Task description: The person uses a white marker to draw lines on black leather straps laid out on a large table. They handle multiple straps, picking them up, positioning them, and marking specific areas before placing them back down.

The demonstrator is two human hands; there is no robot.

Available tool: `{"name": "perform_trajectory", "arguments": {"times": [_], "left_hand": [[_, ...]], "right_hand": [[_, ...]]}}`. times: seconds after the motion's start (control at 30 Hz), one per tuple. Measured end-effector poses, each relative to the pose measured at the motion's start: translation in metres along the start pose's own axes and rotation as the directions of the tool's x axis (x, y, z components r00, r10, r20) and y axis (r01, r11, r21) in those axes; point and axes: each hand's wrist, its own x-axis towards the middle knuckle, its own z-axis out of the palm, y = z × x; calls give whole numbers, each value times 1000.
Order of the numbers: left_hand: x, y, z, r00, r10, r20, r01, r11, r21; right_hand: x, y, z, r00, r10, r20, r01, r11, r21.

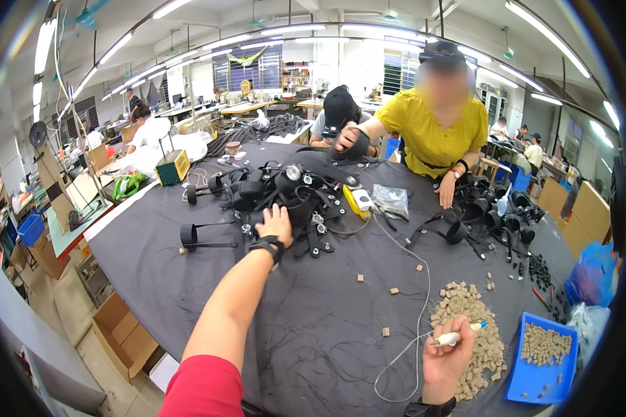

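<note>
My left hand [275, 225] reaches out to the near side of a pile of black straps with round loops and metal snaps [292, 193]. Its fingers are apart; whether they touch or hold a strap is unclear. In my right hand [449, 349] is a white pen-shaped tool [448, 339] with a blue end, and a thin pale cord runs towards it. Beneath and beyond that hand lies a heap of small tan blocks [472, 307]. Single blocks lie scattered on the dark cloth, one [386, 331] left of my right hand.
Across the table a co-worker in yellow [433, 130] handles a black piece; another person bends beside them. A yellow-and-white device [362, 200], pliers [391, 216] and a clear bag [391, 199] lie mid-table. More black straps [480, 208] lie right, above a blue tray [516, 359] of blocks.
</note>
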Motion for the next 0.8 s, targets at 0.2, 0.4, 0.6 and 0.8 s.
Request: {"name": "perform_trajectory", "arguments": {"times": [0.2,0.4,0.6,0.8], "left_hand": [[-1,-57,-9,963,267,-26,-266,964,22],[-32,-63,-66,906,389,-168,-345,907,243],[-53,-174,-89,959,208,-192,-136,933,333],[-105,-188,-135,965,122,-231,-187,940,-287]], "right_hand": [[3,5,-5,1000,-4,30,3,1000,10],[1,-6,-4,992,-78,102,78,997,1],[1,-8,-1,985,-74,159,77,997,-12],[0,-9,0,980,-70,186,69,998,12]]}}
